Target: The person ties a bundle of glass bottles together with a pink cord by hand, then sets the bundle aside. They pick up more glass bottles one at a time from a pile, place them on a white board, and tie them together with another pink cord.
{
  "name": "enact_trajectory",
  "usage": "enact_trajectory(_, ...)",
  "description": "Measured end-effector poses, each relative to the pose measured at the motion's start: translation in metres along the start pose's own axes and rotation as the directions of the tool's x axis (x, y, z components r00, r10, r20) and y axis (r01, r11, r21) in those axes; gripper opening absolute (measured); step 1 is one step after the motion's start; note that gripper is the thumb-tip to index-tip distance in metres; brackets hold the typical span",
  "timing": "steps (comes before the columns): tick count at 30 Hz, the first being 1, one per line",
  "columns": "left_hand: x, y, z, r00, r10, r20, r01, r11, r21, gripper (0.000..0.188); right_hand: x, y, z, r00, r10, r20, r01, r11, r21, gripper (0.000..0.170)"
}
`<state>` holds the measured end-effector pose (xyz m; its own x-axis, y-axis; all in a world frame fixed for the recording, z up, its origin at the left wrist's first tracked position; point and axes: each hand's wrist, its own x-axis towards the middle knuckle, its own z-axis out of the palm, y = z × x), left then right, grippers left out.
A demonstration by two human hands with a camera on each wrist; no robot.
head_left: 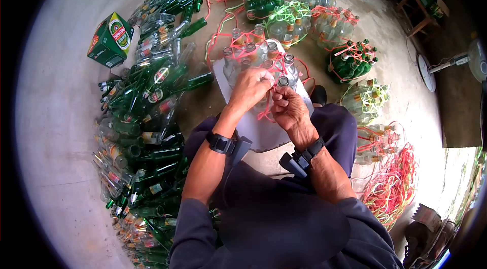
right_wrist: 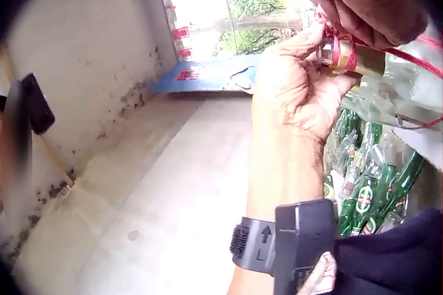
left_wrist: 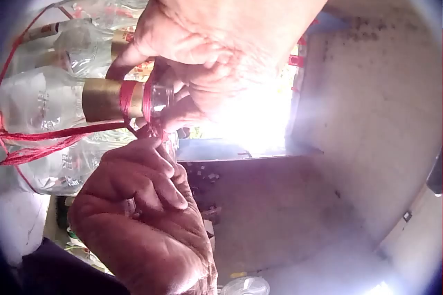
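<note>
Flanked at left by a long heap of loose green and clear glass bottles [head_left: 152, 157], probably left to bind. Edged ahead and at right by bottle bundles [head_left: 350, 67] bound in coloured plastic cord, apparently done. Busy, on a flat white board [head_left: 258, 134], with a cluster of upright clear glass bottles [head_left: 231, 70], laced at the necks, seemingly lacking only a last knot. With left hand [head_left: 249, 88] curled at one gold-wrapped neck [left_wrist: 102, 99], apparently pinching thin red string [left_wrist: 127, 101], and right hand [head_left: 290, 110] clamped by thumb and fingers on it close by.
</note>
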<state>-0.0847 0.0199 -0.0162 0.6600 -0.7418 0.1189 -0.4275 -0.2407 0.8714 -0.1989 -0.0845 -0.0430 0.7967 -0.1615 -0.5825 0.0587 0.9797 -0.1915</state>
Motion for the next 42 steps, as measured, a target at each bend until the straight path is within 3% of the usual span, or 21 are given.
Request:
enact_trajectory(5, 0.001, -0.004, 0.004, 1.0, -0.002, -0.005, 0.002, 0.999, 0.032, 0.016, 0.004, 0.001, -0.013, 0.998, -0.022, 0.064, 0.026, 0.998, -0.065, 0.004)
enact_trajectory(8, 0.0, -0.003, 0.005, 0.998, 0.059, -0.004, -0.058, 0.994, 0.095, 0.016, -0.001, 0.004, -0.01, 0.998, -0.067, 0.003, 0.067, 0.99, -0.125, 0.004)
enact_trajectory(11, 0.001, -0.005, 0.002, 0.998, 0.007, 0.063, -0.012, 0.996, 0.092, 0.019, 0.001, 0.008, -0.015, 0.995, -0.099, 0.025, 0.102, 0.982, -0.157, 0.004)
enact_trajectory(18, 0.0, 0.001, -0.001, 0.996, -0.02, 0.092, 0.015, 0.998, 0.057, 0.018, -0.002, 0.014, -0.009, 0.993, -0.115, 0.003, 0.115, 0.988, -0.099, 0.009)
enact_trajectory(21, 0.001, -0.003, -0.001, 0.993, 0.005, 0.117, -0.006, 1.0, 0.006, 0.018, 0.007, 0.016, -0.016, 0.994, -0.106, 0.035, 0.107, 0.993, -0.047, 0.015)
enact_trajectory(24, 0.003, -0.014, 0.002, 0.992, -0.012, 0.124, 0.018, 0.998, -0.052, 0.018, 0.004, 0.013, -0.012, 0.994, -0.094, 0.056, 0.094, 0.996, -0.009, 0.008)
enact_trajectory(26, 0.003, -0.017, 0.004, 0.996, -0.013, 0.092, 0.029, 0.984, -0.178, 0.016, -0.001, 0.013, -0.008, 0.995, -0.104, -0.012, 0.103, 0.994, -0.02, 0.006)
enact_trajectory(32, 0.001, -0.013, 0.004, 0.999, 0.037, 0.017, -0.035, 0.994, -0.103, 0.016, -0.003, 0.01, -0.004, 0.995, -0.099, -0.015, 0.097, 0.99, -0.106, 0.002)
enact_trajectory(42, 0.001, -0.012, 0.002, 0.999, 0.024, 0.033, -0.022, 0.998, -0.055, 0.022, -0.008, 0.019, -0.015, 0.991, -0.134, -0.001, 0.131, 0.969, -0.209, 0.003)
